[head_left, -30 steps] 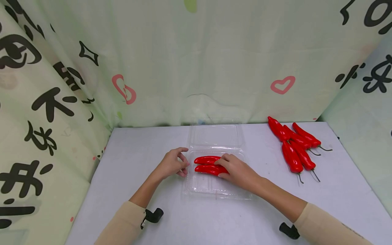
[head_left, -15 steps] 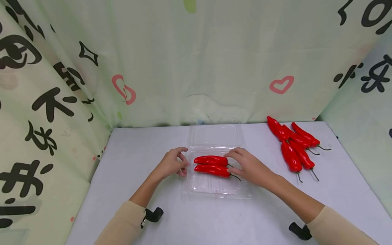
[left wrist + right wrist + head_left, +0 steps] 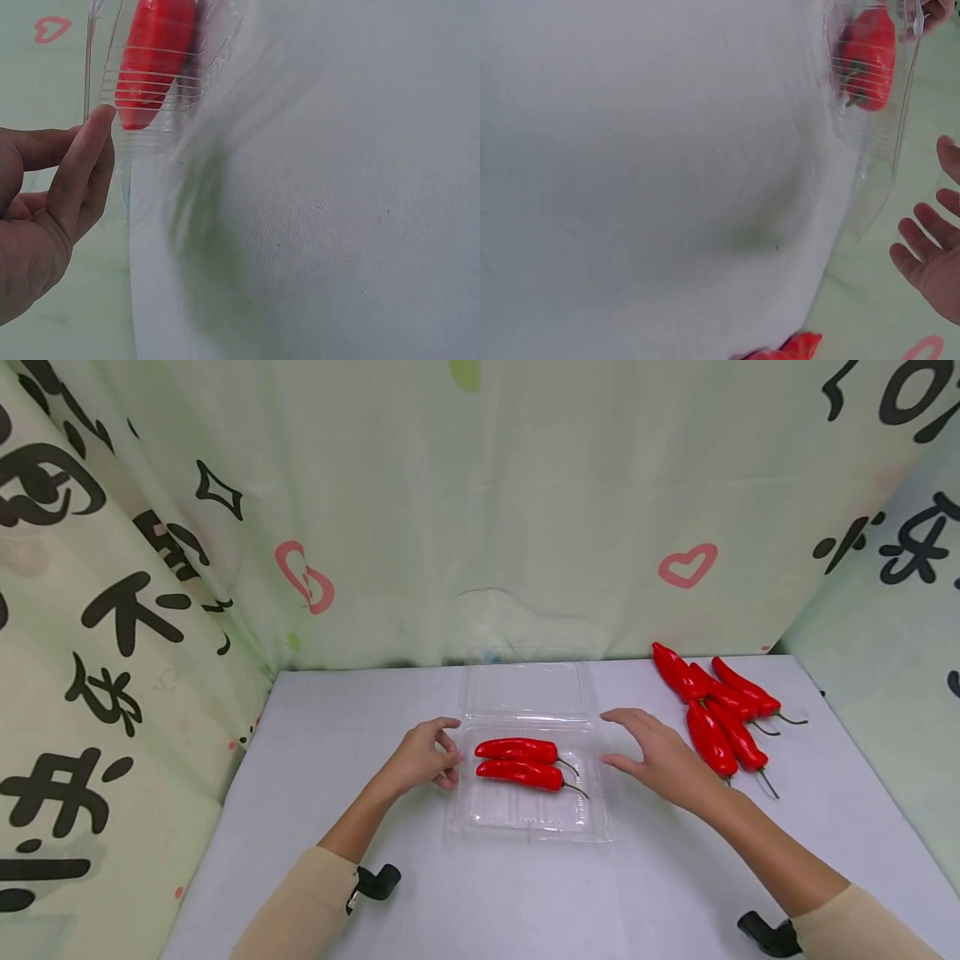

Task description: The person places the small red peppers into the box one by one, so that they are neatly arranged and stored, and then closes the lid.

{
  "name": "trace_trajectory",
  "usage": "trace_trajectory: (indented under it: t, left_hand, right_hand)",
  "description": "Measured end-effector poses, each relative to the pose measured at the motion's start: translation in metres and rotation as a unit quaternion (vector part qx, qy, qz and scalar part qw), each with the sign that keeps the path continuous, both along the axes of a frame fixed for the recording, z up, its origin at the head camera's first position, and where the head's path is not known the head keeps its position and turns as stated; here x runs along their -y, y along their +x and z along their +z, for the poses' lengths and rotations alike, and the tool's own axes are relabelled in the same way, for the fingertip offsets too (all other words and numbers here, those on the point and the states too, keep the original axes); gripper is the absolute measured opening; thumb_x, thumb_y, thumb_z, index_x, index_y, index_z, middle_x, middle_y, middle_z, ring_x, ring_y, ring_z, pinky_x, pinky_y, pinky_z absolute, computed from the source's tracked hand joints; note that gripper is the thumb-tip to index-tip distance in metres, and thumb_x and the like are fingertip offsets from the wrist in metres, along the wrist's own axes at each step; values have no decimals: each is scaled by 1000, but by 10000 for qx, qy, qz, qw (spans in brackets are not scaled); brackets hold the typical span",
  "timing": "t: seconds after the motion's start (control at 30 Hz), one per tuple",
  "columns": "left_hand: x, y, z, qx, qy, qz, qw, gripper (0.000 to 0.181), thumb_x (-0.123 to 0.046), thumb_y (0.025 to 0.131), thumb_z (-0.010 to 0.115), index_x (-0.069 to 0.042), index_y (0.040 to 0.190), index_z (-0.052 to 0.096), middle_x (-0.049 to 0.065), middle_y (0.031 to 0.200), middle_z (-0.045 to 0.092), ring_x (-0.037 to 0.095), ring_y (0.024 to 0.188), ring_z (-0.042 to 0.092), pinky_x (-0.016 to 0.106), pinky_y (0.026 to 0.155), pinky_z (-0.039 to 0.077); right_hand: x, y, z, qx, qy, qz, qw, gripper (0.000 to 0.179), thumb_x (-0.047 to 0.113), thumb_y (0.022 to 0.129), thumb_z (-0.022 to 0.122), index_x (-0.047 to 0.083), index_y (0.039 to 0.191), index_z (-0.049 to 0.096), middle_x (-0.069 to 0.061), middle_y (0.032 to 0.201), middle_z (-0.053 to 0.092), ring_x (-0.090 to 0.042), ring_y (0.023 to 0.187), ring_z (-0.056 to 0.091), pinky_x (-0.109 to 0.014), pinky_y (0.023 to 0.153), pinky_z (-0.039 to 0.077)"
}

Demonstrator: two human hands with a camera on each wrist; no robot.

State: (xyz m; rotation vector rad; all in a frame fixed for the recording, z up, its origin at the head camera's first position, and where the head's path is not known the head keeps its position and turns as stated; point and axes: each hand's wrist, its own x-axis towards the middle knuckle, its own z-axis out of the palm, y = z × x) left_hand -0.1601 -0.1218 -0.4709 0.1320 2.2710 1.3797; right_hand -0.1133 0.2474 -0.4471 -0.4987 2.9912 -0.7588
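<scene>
Two red peppers (image 3: 517, 749) with green stems lie side by side in an open clear plastic box (image 3: 487, 814), stems toward the right. At the box's left edge my left hand (image 3: 423, 760) pinches the rim between thumb and fingers; the left wrist view shows a fingertip (image 3: 103, 116) right at that rim. My right hand (image 3: 663, 756) hovers just right of the box, thumb and fingers spread apart, holding nothing. Several more red peppers (image 3: 742, 693) lie in a loose pile beyond it at the back right, one partly covered by this hand.
The box's hinged lid (image 3: 528, 693) lies folded back toward the table's far edge. A patterned curtain (image 3: 495, 510) stands behind the white table (image 3: 360, 702) and along its sides. Black wrist mounts (image 3: 378, 882) jut from both sleeves.
My right hand has let go of the peppers in the box and moved right, out past the box's edge toward the pile. The left hand has stayed at the rim.
</scene>
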Motion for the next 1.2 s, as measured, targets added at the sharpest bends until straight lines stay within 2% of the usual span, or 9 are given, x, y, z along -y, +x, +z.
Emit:
trace_trajectory:
  t: [0.33, 0.77, 1.0, 1.2]
  left_hand:
    - [-1, -1, 0, -36, -87, -11, 10000, 61, -3, 96, 70, -5, 151, 46, 13, 100, 62, 21, 63, 71, 31, 60, 64]
    - [-1, 0, 0, -71, -151, -59, 9998, 61, -4, 95, 71, -4, 151, 45, 12, 100, 62, 20, 63, 71, 31, 60, 63]
    - [-1, 1, -1, -29, -129, -12, 9999, 62, -4, 95, 71, -5, 151, 46, 12, 99, 62, 20, 63, 71, 30, 60, 63]
    - [-2, 0, 0, -32, -127, 18, 9999, 61, -3, 95, 71, -5, 151, 46, 12, 100, 62, 21, 62, 71, 31, 59, 63]
  right_hand:
    - [-37, 2, -5, -67, 32, -630, 9980, 80, 23, 83, 87, 4, 150, 48, -25, 144, 55, -45, 132, 53, -64, 94, 56]
    - [-79, 3, -7, -186, -77, -978, 9950, 83, 19, 80, 89, -1, 149, 47, -29, 142, 52, -51, 128, 48, -69, 84, 57]
    - [-98, 2, -10, 141, -87, -1244, 9921, 83, 18, 81, 88, -3, 149, 44, -33, 140, 49, -55, 122, 47, -65, 76, 61]
    - [-110, -2, -10, 599, 135, -1439, 9877, 89, 19, 81, 88, -6, 151, 39, -37, 140, 45, -59, 121, 43, -63, 75, 62]
